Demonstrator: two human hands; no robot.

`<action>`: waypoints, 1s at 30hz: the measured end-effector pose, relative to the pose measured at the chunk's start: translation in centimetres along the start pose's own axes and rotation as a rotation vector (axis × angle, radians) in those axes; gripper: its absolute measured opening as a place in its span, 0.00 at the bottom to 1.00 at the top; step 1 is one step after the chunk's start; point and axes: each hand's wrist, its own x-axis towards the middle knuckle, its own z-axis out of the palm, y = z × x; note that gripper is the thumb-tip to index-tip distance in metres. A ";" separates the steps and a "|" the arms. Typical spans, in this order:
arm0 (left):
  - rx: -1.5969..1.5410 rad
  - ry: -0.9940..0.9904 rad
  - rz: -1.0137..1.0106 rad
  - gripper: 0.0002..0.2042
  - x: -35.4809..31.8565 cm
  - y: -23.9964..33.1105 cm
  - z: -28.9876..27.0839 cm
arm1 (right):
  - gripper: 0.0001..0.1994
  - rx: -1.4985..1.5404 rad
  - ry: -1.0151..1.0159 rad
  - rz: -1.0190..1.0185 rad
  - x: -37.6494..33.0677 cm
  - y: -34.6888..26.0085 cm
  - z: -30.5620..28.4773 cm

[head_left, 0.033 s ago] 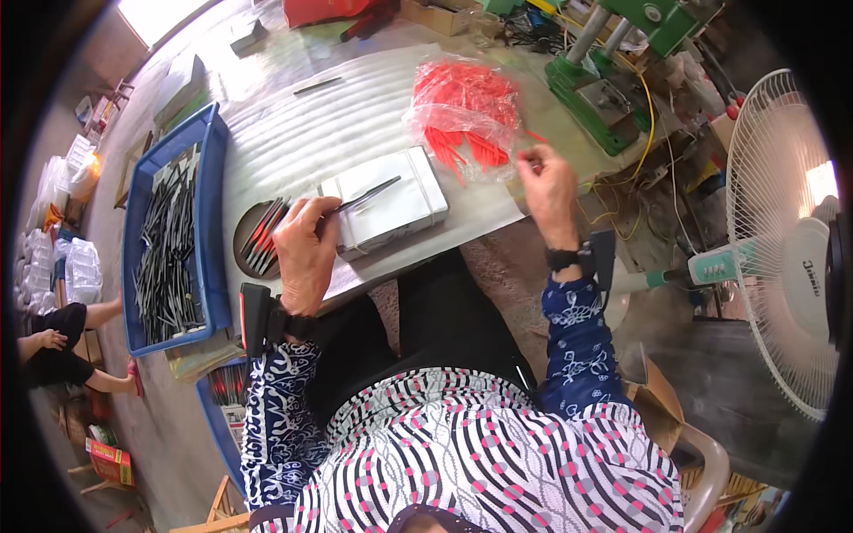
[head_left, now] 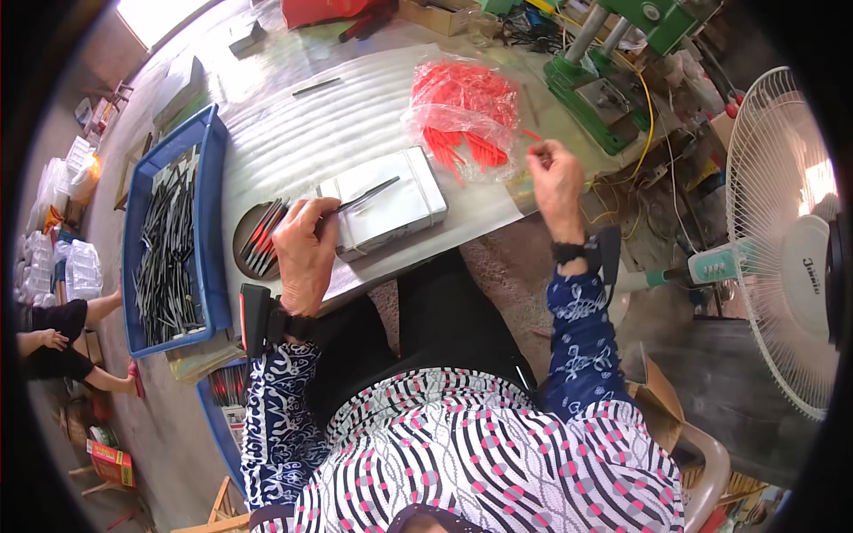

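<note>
My left hand (head_left: 306,233) is closed on one end of a slim dark stick (head_left: 371,192), whose exact kind I cannot make out. The stick lies across a flat white block (head_left: 410,204) with bands around it. Beside that hand, a round dish (head_left: 242,233) holds several dark sticks with red parts. My right hand (head_left: 558,178) is raised past the table's right edge, thumb and fingers pinched together; what they hold, if anything, is hidden. Left of it lies a clear plastic bag (head_left: 435,115) full of thin red strips, some spilling from its mouth. One loose red strip (head_left: 531,135) lies near my right fingertips.
A blue crate (head_left: 222,240) of dark sticks stands at the left. A green machine (head_left: 569,93) is at the back right, with a yellow cable beside it. A white fan (head_left: 773,240) stands at the right. Another person's arm (head_left: 105,380) shows at far left.
My right hand has shifted slightly to the right, away from the bag of red strips. My left hand and the dark stick stay in place.
</note>
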 end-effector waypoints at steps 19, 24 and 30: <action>0.073 0.023 0.019 0.07 -0.2 0.2 0.3 | 0.07 -0.021 -0.053 -0.371 -1.6 -3.7 3.8; 0.064 0.018 0.003 0.07 -0.3 0.3 0.3 | 0.03 -0.199 -0.129 -0.373 -0.6 -5.0 7.0; 0.034 0.022 0.002 0.07 -0.2 0.6 0.5 | 0.05 -0.307 -0.068 -0.350 0.4 -4.8 9.5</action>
